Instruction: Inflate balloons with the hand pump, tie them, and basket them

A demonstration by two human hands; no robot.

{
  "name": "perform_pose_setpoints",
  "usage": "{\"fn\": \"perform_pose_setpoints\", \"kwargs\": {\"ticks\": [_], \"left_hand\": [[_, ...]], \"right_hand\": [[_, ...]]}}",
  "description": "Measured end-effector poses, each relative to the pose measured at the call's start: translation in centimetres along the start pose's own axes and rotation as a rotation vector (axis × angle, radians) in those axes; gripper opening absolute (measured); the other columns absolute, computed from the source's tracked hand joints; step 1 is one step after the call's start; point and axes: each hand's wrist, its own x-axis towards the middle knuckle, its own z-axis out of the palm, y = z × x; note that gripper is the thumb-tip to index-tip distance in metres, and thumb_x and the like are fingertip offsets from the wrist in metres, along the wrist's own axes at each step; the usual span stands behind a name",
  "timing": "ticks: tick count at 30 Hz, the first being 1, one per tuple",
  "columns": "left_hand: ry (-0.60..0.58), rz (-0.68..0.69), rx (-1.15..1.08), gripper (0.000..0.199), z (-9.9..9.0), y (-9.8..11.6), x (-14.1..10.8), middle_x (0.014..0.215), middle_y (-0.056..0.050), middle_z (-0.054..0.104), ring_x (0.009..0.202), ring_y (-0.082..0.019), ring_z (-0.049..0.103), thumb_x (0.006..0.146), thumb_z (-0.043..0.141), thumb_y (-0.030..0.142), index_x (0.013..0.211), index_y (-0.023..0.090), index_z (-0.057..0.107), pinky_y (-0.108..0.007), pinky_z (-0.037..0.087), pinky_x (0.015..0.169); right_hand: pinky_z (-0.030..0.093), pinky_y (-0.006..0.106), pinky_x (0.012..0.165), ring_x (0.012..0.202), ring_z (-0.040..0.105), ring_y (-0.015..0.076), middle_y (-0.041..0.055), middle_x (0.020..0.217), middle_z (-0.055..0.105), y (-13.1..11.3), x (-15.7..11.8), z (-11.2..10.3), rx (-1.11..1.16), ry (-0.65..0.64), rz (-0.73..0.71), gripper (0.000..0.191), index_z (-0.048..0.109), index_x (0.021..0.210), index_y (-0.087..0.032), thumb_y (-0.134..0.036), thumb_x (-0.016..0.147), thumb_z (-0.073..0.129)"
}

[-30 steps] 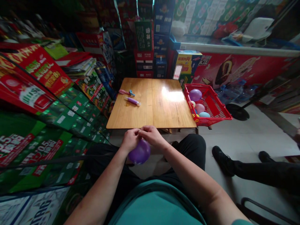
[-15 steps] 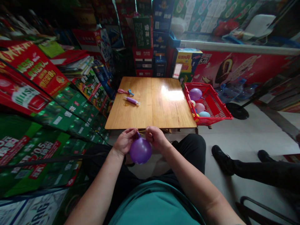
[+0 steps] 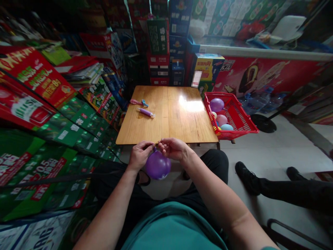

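Observation:
A purple inflated balloon [image 3: 158, 166] hangs by its neck just off the table's near edge, above my lap. My left hand [image 3: 139, 155] pinches the balloon's neck from the left. My right hand [image 3: 173, 148] is closed at the right of the neck, its fingers curled around a thin yellow rubber band [image 3: 156, 143] that shows between the two hands. The exact path of the band about the neck is hidden by my fingers. On the wooden table [image 3: 182, 126] lie a purple balloon pump [image 3: 146, 112] and uninflated balloons [image 3: 137, 102].
At the table's right side a red basket [image 3: 240, 116] holds several inflated balloons. Yellow rubber bands [image 3: 141, 116] lie near the pump. Stacked green beer cartons [image 3: 65, 132] line the left. Another person's leg and shoe [image 3: 248, 178] are on the floor at right.
My right hand has moved in toward the balloon's neck and turned, so the band is no longer stretched out to the right. The balloon has shifted slightly right.

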Motion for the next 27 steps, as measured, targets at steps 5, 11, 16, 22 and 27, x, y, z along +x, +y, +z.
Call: {"fn": "perform_pose_setpoints", "kwargs": {"ticks": [5,11,16,22,27], "left_hand": [[0.090,-0.006,-0.112,0.025,0.6,0.3,-0.1,0.088,-0.006,0.075,0.079,-0.019,0.068,0.076,0.080,0.038,0.091,0.019,0.077,-0.030,0.053,0.077],[-0.086,0.073,0.053,0.016,1.3,1.4,-0.7,0.097,-0.008,0.076,0.093,-0.023,0.069,0.079,0.078,0.035,0.087,0.021,0.080,-0.032,0.051,0.089],[-0.032,-0.059,-0.049,0.031,1.6,0.6,-0.7,0.091,-0.008,0.076,0.080,-0.021,0.070,0.074,0.083,0.036,0.098,0.018,0.077,-0.033,0.055,0.078],[-0.091,-0.056,0.009,0.022,1.2,0.0,-1.2,0.093,-0.009,0.076,0.083,-0.022,0.070,0.076,0.081,0.035,0.090,0.018,0.077,-0.031,0.055,0.079],[-0.169,-0.018,0.035,0.021,0.5,0.1,-1.5,0.103,-0.009,0.076,0.094,-0.023,0.071,0.083,0.074,0.032,0.099,0.019,0.077,-0.033,0.054,0.089]], "right_hand": [[0.052,0.016,0.046,0.045,0.057,0.0084,-0.0010,0.057,0.059,0.6,0.5,-0.2,0.155,0.066,-0.065,0.014,0.054,0.086,-0.013,-0.005,0.094,0.047],[0.052,0.016,0.049,0.047,0.057,0.0076,-0.0006,0.059,0.060,2.1,1.8,-1.2,0.153,0.077,-0.154,0.014,0.056,0.084,-0.013,-0.005,0.093,0.049],[0.049,0.016,0.045,0.044,0.054,0.0076,-0.0016,0.054,0.059,3.2,2.6,-1.3,0.078,0.107,-0.242,0.012,0.060,0.084,-0.011,-0.009,0.093,0.052],[0.045,0.014,0.044,0.043,0.050,0.0060,-0.0025,0.056,0.057,3.5,2.7,-1.9,0.020,0.119,-0.258,0.006,0.061,0.084,-0.012,-0.010,0.089,0.059],[0.043,0.014,0.043,0.044,0.048,0.0057,-0.0021,0.058,0.055,3.6,2.3,-2.0,-0.008,0.100,-0.259,0.006,0.061,0.082,-0.012,-0.010,0.087,0.060]]}}
